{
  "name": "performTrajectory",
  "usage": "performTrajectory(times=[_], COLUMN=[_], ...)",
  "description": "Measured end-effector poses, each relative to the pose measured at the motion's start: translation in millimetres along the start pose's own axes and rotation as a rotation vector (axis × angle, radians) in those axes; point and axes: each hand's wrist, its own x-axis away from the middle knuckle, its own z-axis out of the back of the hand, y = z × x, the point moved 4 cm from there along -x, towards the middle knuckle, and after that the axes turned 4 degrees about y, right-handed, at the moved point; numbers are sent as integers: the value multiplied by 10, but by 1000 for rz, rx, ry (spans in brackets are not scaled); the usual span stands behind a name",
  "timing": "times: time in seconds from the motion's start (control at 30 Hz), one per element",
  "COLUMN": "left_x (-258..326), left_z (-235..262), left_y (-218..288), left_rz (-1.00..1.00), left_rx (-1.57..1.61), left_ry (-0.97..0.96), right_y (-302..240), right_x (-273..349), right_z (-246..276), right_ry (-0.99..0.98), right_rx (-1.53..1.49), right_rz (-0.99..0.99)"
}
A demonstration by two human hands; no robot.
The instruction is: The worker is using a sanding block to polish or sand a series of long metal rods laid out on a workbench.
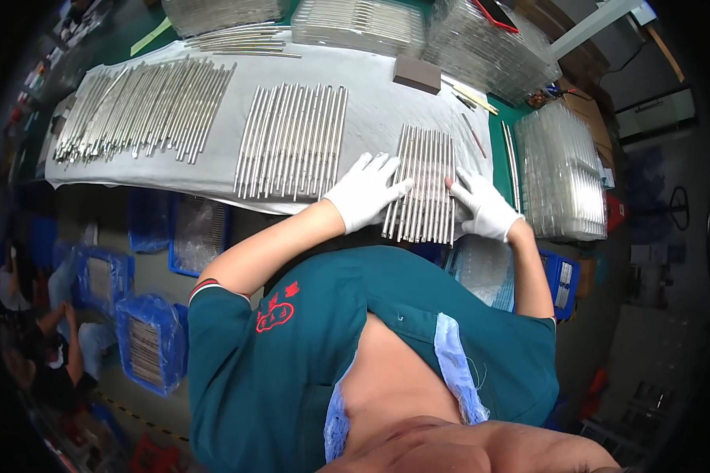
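Note:
A row of slim silver metal rods [426, 169] lies side by side at the near edge of the white cloth [379, 106], some ends reaching past the edge. My left hand [367, 191], in a white glove, rests against the left side of this row, fingers stretched out and thumb over the rods. At the row's right side lies my gloved right hand [483, 206], its fingers extended and the thumb by the outer rod. Neither hand is closed around a rod. To the left are a second group of rods [292, 142] and a wider spread of rods [146, 110].
Clear plastic trays [560, 173] are stacked at the right, with more trays [359, 25] along the back. A brown block [417, 75] sits behind the near row. Below the table stand blue lined crates [150, 344]. Other people sit at the far left.

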Motion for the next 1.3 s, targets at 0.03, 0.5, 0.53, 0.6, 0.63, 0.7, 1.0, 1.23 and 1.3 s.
performTrajectory(times=[0.03, 0.5, 0.53, 0.6, 0.63, 0.7, 1.0, 1.23, 1.3], left_x=[-39, -471, -576, -781, -940, -1215, -1492, -1265, -1260], left_z=[-34, -109, 124, 497, 373, 485, 170, 125, 114], left_y=[15, 340, 325, 134, -10, -234, -839, -791, -854], left_rz=[-3, -437, -409, -239, -235, -39, 314, 367, 315], left_rx=[0, 266, 327, 495, 477, 762, 1197, 1346, 1251], left_ry=[67, 501, 439, 465, 758, 681, 690, 583, 751], right_y=[-144, -336, -301, -60, 393, 965, 778, 372, 163], right_x=[3, -127, -194, -326, -444, -835, -1893, -1802, -1688], right_z=[12, -32, 81, 224, -16, -54, -457, -544, -258], right_ry=[45, 460, 525, 369, 471, 710, 816, 352, 409], right_rx=[49, -68, -325, -630, -882, -1039, -1584, -560, -716], right_rz=[-48, -7, -20, 170, 8, 33, -72, -89, -227])
